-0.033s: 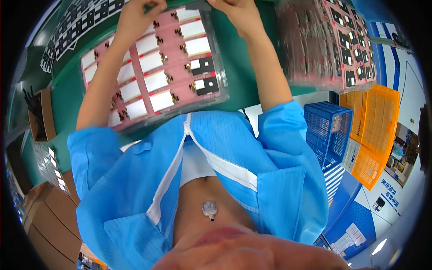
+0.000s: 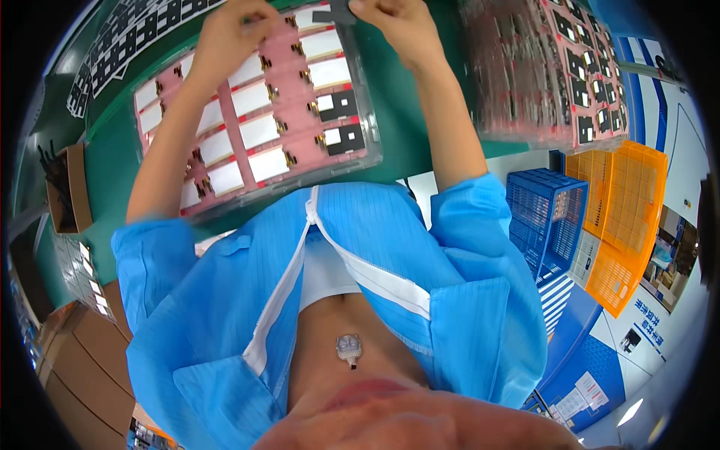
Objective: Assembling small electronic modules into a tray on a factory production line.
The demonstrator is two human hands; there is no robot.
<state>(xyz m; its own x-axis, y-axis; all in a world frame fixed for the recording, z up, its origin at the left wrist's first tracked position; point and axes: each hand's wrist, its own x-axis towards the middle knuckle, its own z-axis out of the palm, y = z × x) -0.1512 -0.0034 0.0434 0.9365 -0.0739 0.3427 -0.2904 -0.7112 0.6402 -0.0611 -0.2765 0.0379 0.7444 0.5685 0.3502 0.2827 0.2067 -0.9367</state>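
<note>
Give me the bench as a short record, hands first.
Left hand: over the pink tray; any held item unclear
Right hand: at a dark piece, tray's far right corner; grip unclear
Tray contents: white pieces in columns; black pieces on the two nearest right
Right side: stack of filled trays
Left side: brown box

The person's bare left hand [image 2: 229, 41] has come slightly nearer the wearer over the clear plastic tray with a pink lining [image 2: 233, 139], and more of its curled fingers now show. The bare right hand [image 2: 401, 30] has likewise drawn a little nearer. More of the flat dark-grey piece [image 2: 342, 11] at its fingertips shows by the tray's far right corner.
</note>
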